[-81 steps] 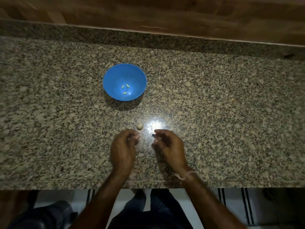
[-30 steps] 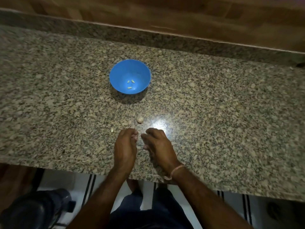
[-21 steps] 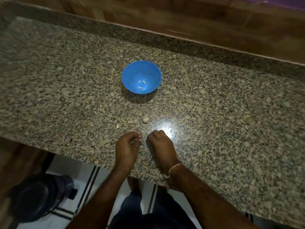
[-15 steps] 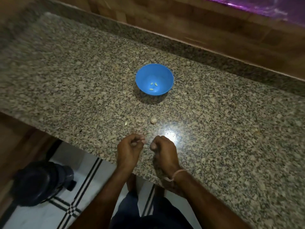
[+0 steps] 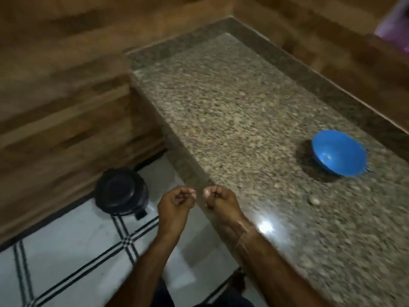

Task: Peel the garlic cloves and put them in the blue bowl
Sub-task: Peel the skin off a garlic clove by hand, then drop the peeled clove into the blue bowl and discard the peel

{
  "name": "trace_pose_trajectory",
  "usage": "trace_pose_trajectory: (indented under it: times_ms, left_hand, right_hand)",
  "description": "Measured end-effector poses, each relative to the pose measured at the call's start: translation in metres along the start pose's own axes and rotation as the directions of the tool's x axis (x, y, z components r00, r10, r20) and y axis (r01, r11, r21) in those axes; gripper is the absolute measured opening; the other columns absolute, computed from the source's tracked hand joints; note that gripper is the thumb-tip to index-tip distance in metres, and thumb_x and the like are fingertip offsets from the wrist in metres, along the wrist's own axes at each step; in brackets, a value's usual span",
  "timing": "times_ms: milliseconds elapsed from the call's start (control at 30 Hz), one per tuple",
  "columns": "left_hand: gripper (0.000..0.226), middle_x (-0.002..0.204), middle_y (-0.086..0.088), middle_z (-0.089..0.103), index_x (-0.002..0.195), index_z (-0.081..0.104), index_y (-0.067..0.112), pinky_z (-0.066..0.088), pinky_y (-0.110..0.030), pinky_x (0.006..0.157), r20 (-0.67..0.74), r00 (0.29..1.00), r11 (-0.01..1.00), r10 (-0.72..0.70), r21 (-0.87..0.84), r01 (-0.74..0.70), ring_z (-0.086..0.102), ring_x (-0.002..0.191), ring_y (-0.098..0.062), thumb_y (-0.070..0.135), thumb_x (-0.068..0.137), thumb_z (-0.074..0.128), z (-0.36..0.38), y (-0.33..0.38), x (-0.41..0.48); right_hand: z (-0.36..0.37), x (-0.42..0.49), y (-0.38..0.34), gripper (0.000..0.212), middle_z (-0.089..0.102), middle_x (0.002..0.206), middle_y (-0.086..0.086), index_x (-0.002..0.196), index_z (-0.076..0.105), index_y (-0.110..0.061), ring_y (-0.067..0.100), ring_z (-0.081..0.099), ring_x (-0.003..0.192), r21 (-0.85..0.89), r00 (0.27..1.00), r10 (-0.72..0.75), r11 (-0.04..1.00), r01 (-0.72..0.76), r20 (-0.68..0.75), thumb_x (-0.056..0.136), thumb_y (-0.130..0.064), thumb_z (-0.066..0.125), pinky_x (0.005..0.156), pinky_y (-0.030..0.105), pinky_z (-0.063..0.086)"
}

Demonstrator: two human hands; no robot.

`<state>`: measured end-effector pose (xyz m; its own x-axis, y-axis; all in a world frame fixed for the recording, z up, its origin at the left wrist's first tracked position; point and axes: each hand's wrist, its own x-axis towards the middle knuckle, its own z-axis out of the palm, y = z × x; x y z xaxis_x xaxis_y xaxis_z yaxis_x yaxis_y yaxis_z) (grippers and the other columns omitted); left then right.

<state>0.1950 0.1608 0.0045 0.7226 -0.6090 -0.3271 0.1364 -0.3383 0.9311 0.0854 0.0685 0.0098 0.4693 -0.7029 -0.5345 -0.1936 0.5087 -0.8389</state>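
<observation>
Head view swung left — hands (image 5: 174,201) (image 5: 218,199) now curled at the counter (image 5: 243,120) edge, contents unclear — blue bowl (image 5: 338,158) far right.

You are in a home kitchen. The worktop (image 5: 232,120) is speckled brown granite, polished enough to throw back a bright spot of light, with a raised strip (image 5: 332,91) of the same stone along its back edge. Wood-look panels (image 5: 66,74) cover the walls behind and beside it. The floor (image 5: 66,251) is laid in white tiles crossed by thin black lines, and a round black lidded bin (image 5: 121,191) stands on it near the end of the worktop. On the stone sit a blue bowl (image 5: 349,149) with small pale pieces in it and a loose garlic clove (image 5: 314,201).
</observation>
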Motion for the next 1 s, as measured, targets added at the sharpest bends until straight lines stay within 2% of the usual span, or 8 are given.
trace_pose_trajectory:
  times_ms: [67,167,300,433,633,767,867,1000]
  left_hand:
    - [0.023,0.085,0.000,0.079,0.088,0.077,0.017,0.060,-0.033,0.080,-0.062,0.998,0.999,-0.019,-0.043,0.017,0.075,0.085,-0.022,-0.006,0.090,0.072,-0.058,-0.009,0.018]
    - [0.029,0.080,0.006,0.078,0.085,0.076,0.021,0.058,-0.031,0.079,-0.158,0.986,0.998,-0.048,-0.043,0.042,0.073,0.078,-0.011,-0.007,0.090,0.070,-0.144,-0.027,0.041]
    - [0.030,0.079,0.010,0.078,0.084,0.076,0.028,0.059,-0.029,0.081,-0.260,0.962,0.996,-0.086,0.001,0.090,0.072,0.075,-0.007,-0.002,0.089,0.073,-0.238,-0.043,0.061]
    - [0.021,0.084,0.002,0.078,0.088,0.077,0.025,0.059,-0.026,0.081,-0.332,0.936,0.992,-0.117,0.000,0.125,0.073,0.077,-0.010,0.004,0.090,0.075,-0.299,-0.050,0.085]
    - [0.009,0.085,0.008,0.077,0.093,0.077,0.025,0.054,-0.018,0.077,-0.396,0.909,0.987,-0.127,0.044,0.157,0.071,0.078,-0.002,0.016,0.094,0.075,-0.352,-0.066,0.131]
    - [0.005,0.084,0.008,0.077,0.094,0.078,0.021,0.061,-0.032,0.081,-0.433,0.876,0.973,-0.211,-0.004,0.232,0.072,0.078,-0.009,0.016,0.094,0.075,-0.373,-0.090,0.170]
    - [0.014,0.078,0.007,0.076,0.085,0.078,0.023,0.062,-0.045,0.084,-0.396,0.842,0.925,-0.367,-0.062,0.374,0.073,0.078,-0.018,0.012,0.092,0.074,-0.372,-0.129,0.204]
    - [0.024,0.072,-0.006,0.076,0.071,0.075,0.021,0.062,-0.053,0.085,-0.326,0.716,0.786,-0.618,-0.261,0.560,0.074,0.080,-0.036,0.006,0.089,0.074,-0.357,-0.199,0.253]
  right_hand:
    - [0.059,0.011,0.005,0.020,0.060,0.075,0.005,0.085,0.068,-0.013,0.015,0.054,0.072,-0.042,0.999,0.014,0.999,-0.012,0.038,0.102,-0.004,0.064,0.068,0.023,0.050]
    - [0.144,0.027,0.018,0.021,0.060,0.069,0.000,0.084,0.067,-0.012,0.009,0.054,0.065,-0.061,0.995,0.027,0.998,-0.021,0.092,0.101,-0.001,0.064,0.066,0.018,0.051]
    - [0.232,0.040,0.032,0.027,0.057,0.066,0.000,0.078,0.064,-0.012,0.009,0.053,0.061,-0.116,0.991,0.058,0.992,-0.045,0.118,0.101,0.003,0.061,0.062,0.018,0.052]
    - [0.288,0.056,0.036,0.027,0.062,0.066,-0.003,0.078,0.066,-0.015,0.010,0.057,0.065,-0.233,0.986,0.127,0.967,-0.098,0.112,0.099,0.001,0.063,0.061,0.017,0.054]
    - [0.357,0.103,0.044,0.024,0.064,0.075,0.004,0.078,0.067,-0.014,0.016,0.060,0.073,-0.334,0.974,0.207,0.928,-0.164,0.097,0.100,-0.002,0.065,0.066,0.020,0.056]
    - [0.396,0.151,0.062,0.022,0.060,0.072,0.008,0.081,0.063,-0.004,0.012,0.061,0.058,-0.392,0.938,0.340,0.873,-0.290,0.065,0.100,0.005,0.060,0.049,0.014,0.051]
    - [0.409,0.191,0.094,0.032,0.055,0.069,0.009,0.074,0.057,-0.003,0.001,0.056,0.041,-0.469,0.901,0.427,0.813,-0.346,0.075,0.102,0.012,0.051,0.046,0.012,0.047]
    - [0.412,0.249,0.157,0.012,0.061,0.079,0.012,0.095,0.065,0.005,0.015,0.060,0.068,-0.296,0.862,0.506,0.828,-0.476,0.028,0.099,0.012,0.057,0.059,0.020,0.057]
